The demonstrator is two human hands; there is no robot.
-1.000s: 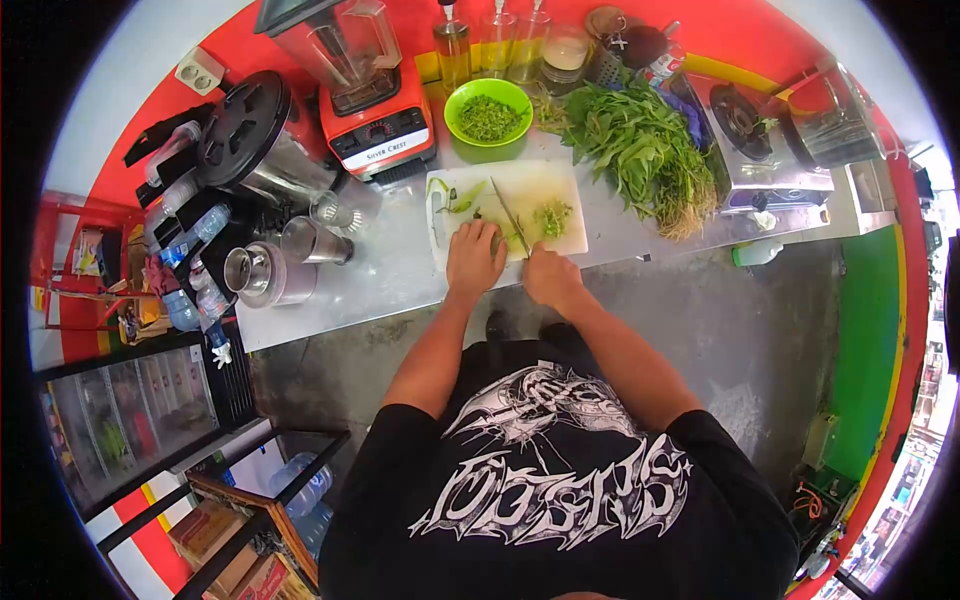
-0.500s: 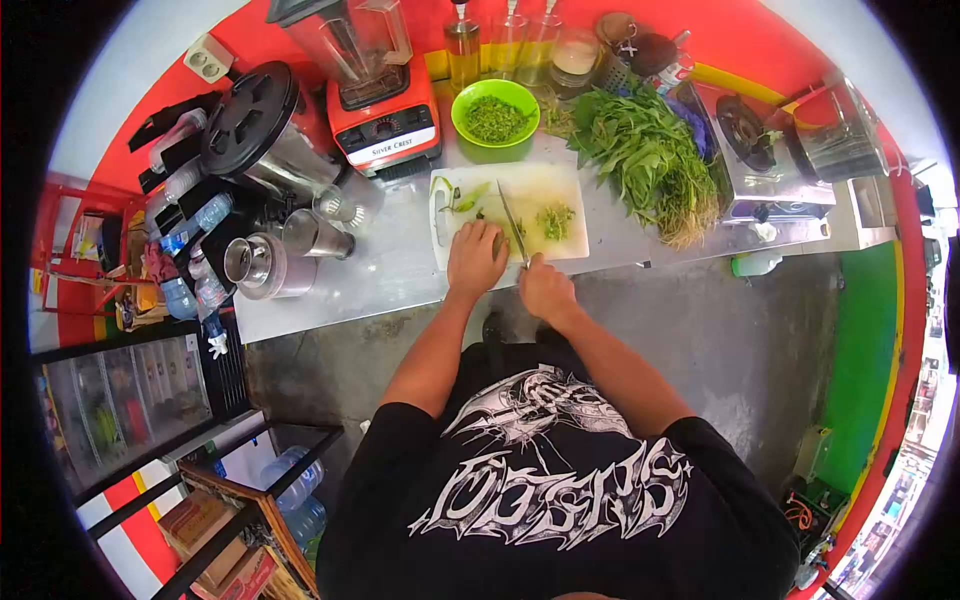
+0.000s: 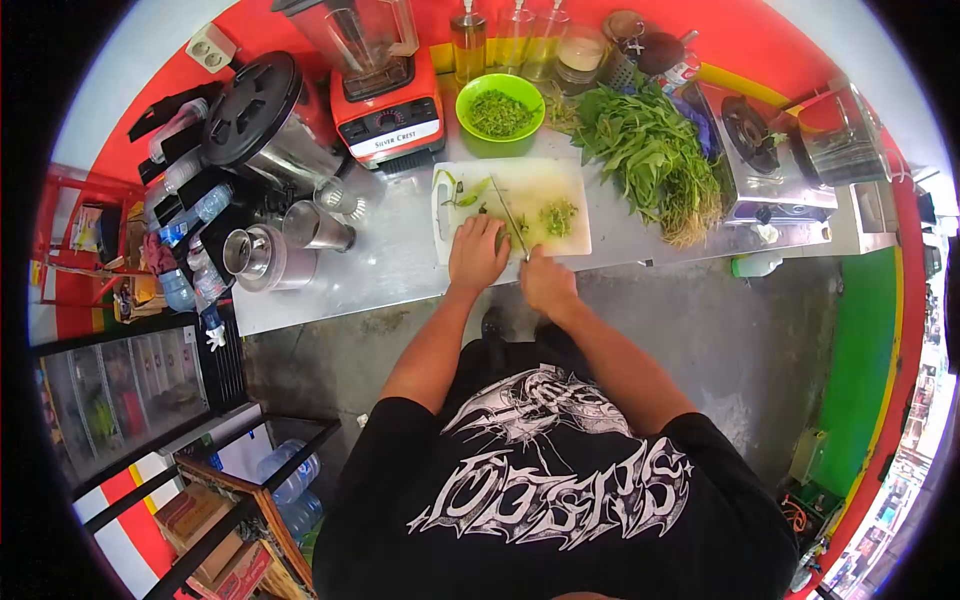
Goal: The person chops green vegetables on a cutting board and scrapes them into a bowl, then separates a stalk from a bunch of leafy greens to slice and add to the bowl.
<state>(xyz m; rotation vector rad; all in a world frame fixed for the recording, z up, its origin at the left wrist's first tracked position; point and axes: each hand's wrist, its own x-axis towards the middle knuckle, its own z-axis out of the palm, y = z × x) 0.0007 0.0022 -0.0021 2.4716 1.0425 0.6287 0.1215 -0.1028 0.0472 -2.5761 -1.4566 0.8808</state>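
Observation:
My right hand grips a kitchen knife by its handle, and the blade points away from me across a white cutting board. Left of the blade, my left hand is bent with its fingers close together over the board, apparently pressing on leafy greens that it mostly hides. A small heap of chopped greens lies right of the knife. Beyond my left fingers are loose green pieces. Behind the board stands a lime-green bowl filled with finely chopped greens.
A large bunch of leafy greens with roots lies to the right, near a stove. A red blender, metal cups and a black-lidded container stand on the left. Pump bottles line the back wall.
The knife tip has swung slightly left across the board, so the blade slants a little more. My left hand stays in nearly the same place. The whole view has shifted slightly.

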